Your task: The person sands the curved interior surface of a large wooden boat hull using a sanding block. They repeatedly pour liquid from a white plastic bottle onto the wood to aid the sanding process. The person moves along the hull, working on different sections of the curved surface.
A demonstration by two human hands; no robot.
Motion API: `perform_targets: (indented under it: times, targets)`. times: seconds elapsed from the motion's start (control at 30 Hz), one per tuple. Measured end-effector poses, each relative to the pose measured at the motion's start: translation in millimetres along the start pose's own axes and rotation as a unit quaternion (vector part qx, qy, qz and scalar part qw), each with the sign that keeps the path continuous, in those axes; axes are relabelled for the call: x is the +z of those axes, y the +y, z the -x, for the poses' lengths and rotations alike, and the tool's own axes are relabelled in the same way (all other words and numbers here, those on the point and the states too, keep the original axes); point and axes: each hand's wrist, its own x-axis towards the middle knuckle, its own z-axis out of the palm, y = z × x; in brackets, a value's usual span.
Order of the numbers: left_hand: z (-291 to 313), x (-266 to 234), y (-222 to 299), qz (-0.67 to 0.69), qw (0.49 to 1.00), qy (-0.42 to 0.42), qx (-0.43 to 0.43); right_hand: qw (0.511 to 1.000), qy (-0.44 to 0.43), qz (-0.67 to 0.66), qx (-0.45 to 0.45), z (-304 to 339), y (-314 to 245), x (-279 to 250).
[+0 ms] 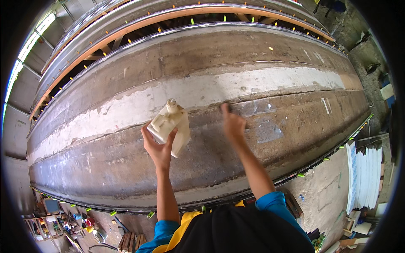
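My left hand (pixel 158 148) is wrapped round a cream-coloured plastic jug (pixel 171 123), thumb on one side and fingers on the other. The jug's narrow neck points away from me, above a long brown curved panel (pixel 202 143). Just to the right, my right hand (pixel 234 125) is closed, its foremost finger reaching the dark seam below a broad whitish band (pixel 236 82) on the panel. Something small and dark shows at those fingertips, too blurred to name. A shiny translucent patch (pixel 268 130) lies on the panel right of this hand.
Bright green clips (pixel 301 175) line the panel's near edge. Beyond the far edge runs an orange-brown beam (pixel 177 16) with yellow pegs. White sheets (pixel 366 177) stand on the floor at right. Cluttered tools and a red container (pixel 89 221) lie at lower left.
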Motion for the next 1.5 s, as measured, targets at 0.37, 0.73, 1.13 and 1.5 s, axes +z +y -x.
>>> perform_targets:
  times: [0.37, 0.73, 1.13, 1.5]
  targets:
    - [-1, -6, -8, 0.025, 0.999, -0.005, -0.031, 0.984, 0.088, 0.114, 0.105, -2, 121, -36]
    - [2, -12, -12, 0.027, 0.999, 0.016, -0.036, 0.948, -0.167, -0.190, 0.194, 13, 14, -53]
    - [10, -2, -8, -0.004, 1.000, -0.012, -0.016, 0.968, -0.079, 0.074, 0.225, -14, 197, -73]
    - [18, 20, 9, 0.035, 0.999, -0.023, 0.012, 0.994, -0.106, 0.005, 0.027, 38, 138, -80]
